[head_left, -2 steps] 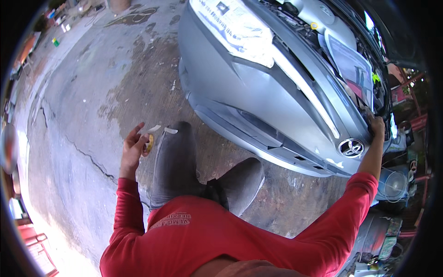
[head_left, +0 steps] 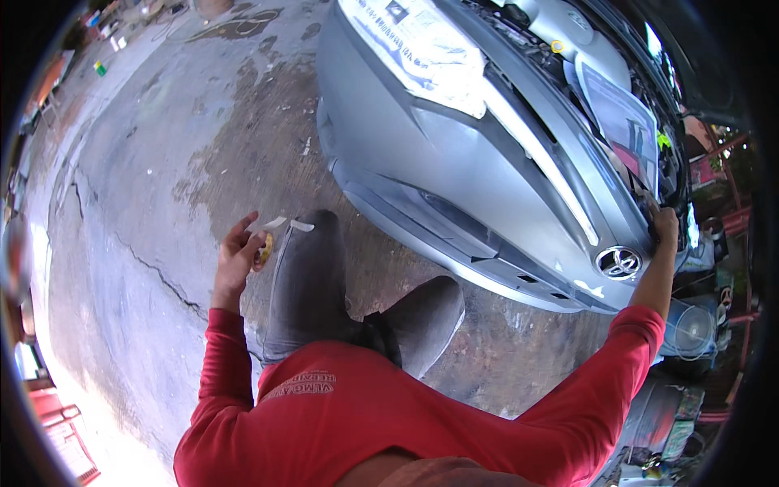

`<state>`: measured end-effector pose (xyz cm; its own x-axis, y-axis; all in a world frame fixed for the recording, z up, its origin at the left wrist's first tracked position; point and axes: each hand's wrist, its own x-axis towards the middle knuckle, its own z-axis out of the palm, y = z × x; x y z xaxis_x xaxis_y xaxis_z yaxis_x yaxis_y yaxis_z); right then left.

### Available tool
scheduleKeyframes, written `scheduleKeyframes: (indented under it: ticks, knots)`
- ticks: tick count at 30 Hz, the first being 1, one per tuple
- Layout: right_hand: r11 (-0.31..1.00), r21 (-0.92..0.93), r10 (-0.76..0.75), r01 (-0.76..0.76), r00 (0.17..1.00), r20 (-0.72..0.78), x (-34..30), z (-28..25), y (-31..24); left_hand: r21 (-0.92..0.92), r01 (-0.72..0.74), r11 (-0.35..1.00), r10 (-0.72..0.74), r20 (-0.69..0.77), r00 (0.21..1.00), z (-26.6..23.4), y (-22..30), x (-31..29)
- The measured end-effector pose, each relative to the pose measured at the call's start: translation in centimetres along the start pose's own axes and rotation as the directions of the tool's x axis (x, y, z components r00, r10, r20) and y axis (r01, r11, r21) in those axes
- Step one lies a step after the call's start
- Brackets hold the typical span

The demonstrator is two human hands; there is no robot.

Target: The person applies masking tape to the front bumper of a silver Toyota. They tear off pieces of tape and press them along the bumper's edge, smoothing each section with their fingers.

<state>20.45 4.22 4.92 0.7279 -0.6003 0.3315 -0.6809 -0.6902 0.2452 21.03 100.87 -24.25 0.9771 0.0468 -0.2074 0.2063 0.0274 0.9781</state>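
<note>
My left hand (head_left: 237,258) is closed around a roll of yellowish tape (head_left: 264,252), its index finger pointing outward. A loose pale strip of tape (head_left: 277,221) shows just beyond the fingers. Another whitish strip (head_left: 302,226) lies on the knee of my grey trousers (head_left: 307,284). Stretched far to the right, my right hand (head_left: 665,225) touches the front upper edge of the silver-grey car (head_left: 487,195), above its round emblem (head_left: 618,263). Its fingertips go into shadow there, so their grip is hidden. The headlight is masked with printed white sheeting (head_left: 418,53).
The hood is up over an engine bay (head_left: 527,24), where a sheet with a picture (head_left: 621,122) leans. A blue tub with a fan-like round piece (head_left: 694,325) and other clutter stand at the right. Cracked, stained concrete (head_left: 154,187) stretches left of the car.
The view has shifted very slightly. Both hands keep the same hold and place.
</note>
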Motion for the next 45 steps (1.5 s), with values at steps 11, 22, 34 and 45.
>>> scheduleKeyframes:
  ticks: [11,22,34,45]
  knots:
    - [0.774,0.558,0.117,-0.299,0.934,0.337,1.7,2.5,-3.1,0.174,-0.037,0.984,0.024,0.076,0.997,1.6,2.0,1.4]
    - [0.864,0.461,0.140,-0.203,0.976,0.166,1.8,1.6,-0.8,0.191,0.038,0.981,-0.058,0.102,0.993,2.5,0.3,0.8]
    - [0.881,0.391,0.177,-0.268,0.951,0.253,2.6,1.0,-1.0,0.254,-0.014,0.967,-0.011,0.099,0.995,1.7,1.9,-0.2]
    - [0.884,0.234,0.332,-0.404,0.896,0.294,1.7,-1.0,-2.7,0.274,0.010,0.962,-0.032,0.075,0.997,-0.1,0.3,-1.2]
